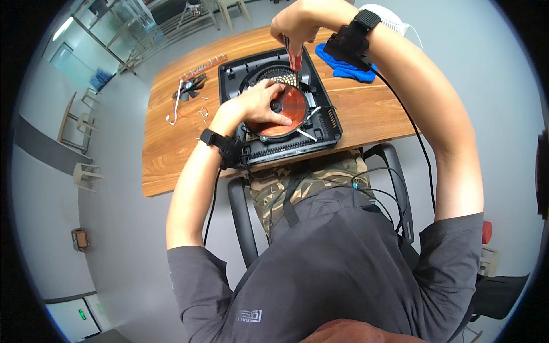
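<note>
An opened black appliance housing (286, 151), which looks like an induction cooker base, lies on the wooden table in front of me. Inside it sits a round copper-coloured coil (294, 103) with a dark centre. My left hand (260, 106) lies over the coil's left side, fingers and thumb spread across it. At the far edge of the coil, my right hand (294, 26) grips a screwdriver (294, 60) with a red handle. It points down into the housing, and its tip is too small to make out. White pieces (307, 135) stick out by the coil's near right edge.
A small black fan (190, 90) lies on the wooden table (166, 154), left of the housing, near white wires (173, 114) and a red strip of small parts (205, 67). A blue cloth (346, 66) is at the right. Black cables run from both wrist straps.
</note>
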{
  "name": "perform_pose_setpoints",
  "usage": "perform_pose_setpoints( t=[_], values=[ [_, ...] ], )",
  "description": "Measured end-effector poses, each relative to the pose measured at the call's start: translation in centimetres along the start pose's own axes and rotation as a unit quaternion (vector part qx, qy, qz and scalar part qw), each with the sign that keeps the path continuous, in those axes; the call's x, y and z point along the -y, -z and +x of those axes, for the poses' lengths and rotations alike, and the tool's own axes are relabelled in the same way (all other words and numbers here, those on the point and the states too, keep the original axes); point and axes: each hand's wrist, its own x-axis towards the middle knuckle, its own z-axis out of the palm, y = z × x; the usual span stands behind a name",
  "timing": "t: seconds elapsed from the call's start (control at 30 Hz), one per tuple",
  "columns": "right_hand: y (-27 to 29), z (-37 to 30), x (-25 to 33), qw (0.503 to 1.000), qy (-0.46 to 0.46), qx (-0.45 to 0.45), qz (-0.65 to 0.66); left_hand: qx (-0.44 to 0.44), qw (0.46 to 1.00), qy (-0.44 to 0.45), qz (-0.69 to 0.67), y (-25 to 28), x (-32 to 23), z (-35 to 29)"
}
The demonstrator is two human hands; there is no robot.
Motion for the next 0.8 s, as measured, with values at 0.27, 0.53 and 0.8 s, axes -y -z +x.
perform_pose_setpoints(
  t=[0.27, 0.53, 0.8],
  values=[
    [-2.0, -0.2, -0.3, 0.984, -0.121, -0.050, 0.122, 0.011, 1.000, 0.018, -0.011, -0.6, 0.1, 0.1],
    [-0.5, -2.0, 1.2, 0.985, -0.142, -0.034, 0.092, 0.018, 1.000, 0.019, 0.006, 0.2, -0.1, -0.1],
    [-0.3, -2.1, 0.6, 0.987, -0.083, 0.070, 0.119, 0.007, 1.000, 0.018, 0.000, -0.2, 0.0, -0.1]
  ],
)
